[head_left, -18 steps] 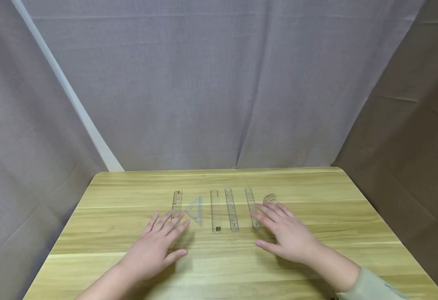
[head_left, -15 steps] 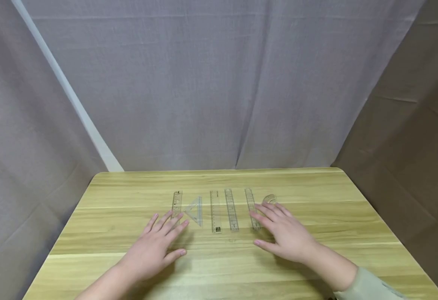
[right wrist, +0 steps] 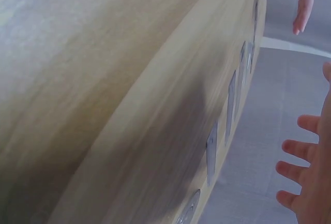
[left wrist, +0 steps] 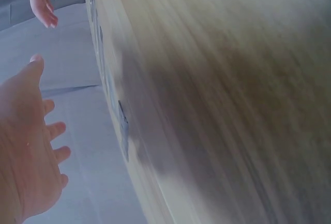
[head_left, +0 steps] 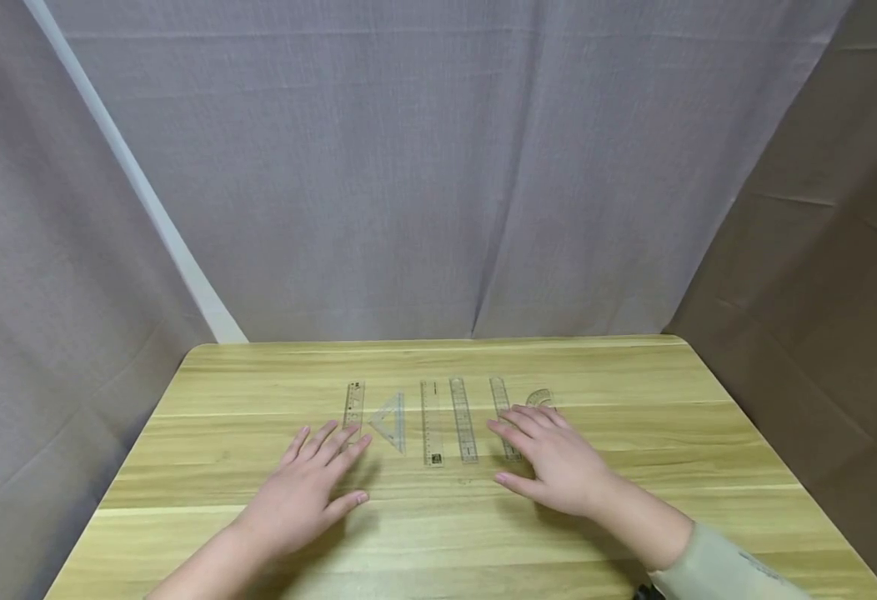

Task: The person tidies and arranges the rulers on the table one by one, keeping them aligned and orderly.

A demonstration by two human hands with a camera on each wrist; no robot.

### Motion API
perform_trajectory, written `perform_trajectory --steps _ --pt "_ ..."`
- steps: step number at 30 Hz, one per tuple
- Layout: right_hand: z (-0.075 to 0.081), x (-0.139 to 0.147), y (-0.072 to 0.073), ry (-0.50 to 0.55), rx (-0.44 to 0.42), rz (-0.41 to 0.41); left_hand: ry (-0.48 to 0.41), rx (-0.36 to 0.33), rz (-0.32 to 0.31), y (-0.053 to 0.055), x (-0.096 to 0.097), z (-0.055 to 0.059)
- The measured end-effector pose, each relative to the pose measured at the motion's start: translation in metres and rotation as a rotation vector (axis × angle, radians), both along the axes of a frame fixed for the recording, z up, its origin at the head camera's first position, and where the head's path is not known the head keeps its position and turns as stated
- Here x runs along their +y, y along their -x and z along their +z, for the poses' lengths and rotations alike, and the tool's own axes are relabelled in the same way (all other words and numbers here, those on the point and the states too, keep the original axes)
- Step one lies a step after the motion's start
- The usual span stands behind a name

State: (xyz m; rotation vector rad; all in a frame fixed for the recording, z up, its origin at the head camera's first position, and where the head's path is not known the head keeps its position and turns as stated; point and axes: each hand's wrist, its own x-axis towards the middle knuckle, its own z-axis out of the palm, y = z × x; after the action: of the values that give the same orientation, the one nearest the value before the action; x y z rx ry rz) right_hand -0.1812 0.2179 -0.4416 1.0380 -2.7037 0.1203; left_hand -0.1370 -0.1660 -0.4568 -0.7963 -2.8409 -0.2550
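Note:
In the head view my left hand (head_left: 299, 492) is held over the table with its fingers spread and nothing in it. Its fingertips partly cover the near end of a clear ruler (head_left: 354, 402). Just right of that lies a clear set square (head_left: 400, 423). Two more clear rulers, a middle one (head_left: 432, 421) and another (head_left: 464, 421), lie beside it. My right hand (head_left: 558, 467), also spread and holding nothing, hides part of a further clear ruler (head_left: 499, 397) and of a clear protractor (head_left: 539, 397). Both wrist views show the hands raised above the tabletop.
A wood-grain table (head_left: 453, 542) carries the row of clear drawing tools. Grey curtains (head_left: 378, 183) hang behind it and at the left, and a brownish one (head_left: 821, 250) at the right. Part of a dark object (head_left: 647, 592) shows beneath the right sleeve.
Both hands have shifted slightly left, the right one a little more. The rulers, set square and protractor lie where they were.

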Motion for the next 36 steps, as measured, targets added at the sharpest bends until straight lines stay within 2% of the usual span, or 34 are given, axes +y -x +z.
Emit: perform_trajectory --steps 9,18,25,36 --pt "-0.001 -0.01 0.007 0.037 0.027 0.032 -0.015 -0.012 0.03 0.005 -0.005 -0.002" --pt "-0.005 -0.021 0.016 0.032 0.004 0.003 -0.05 -0.019 0.044 0.01 -0.011 -0.007" --pt "-0.006 -0.032 0.022 0.012 -0.009 -0.01 -0.045 -0.024 0.064 0.014 -0.015 -0.011" --pt "-0.002 -0.045 0.029 -0.005 -0.07 -0.018 -0.045 -0.053 0.081 0.017 -0.018 -0.008"
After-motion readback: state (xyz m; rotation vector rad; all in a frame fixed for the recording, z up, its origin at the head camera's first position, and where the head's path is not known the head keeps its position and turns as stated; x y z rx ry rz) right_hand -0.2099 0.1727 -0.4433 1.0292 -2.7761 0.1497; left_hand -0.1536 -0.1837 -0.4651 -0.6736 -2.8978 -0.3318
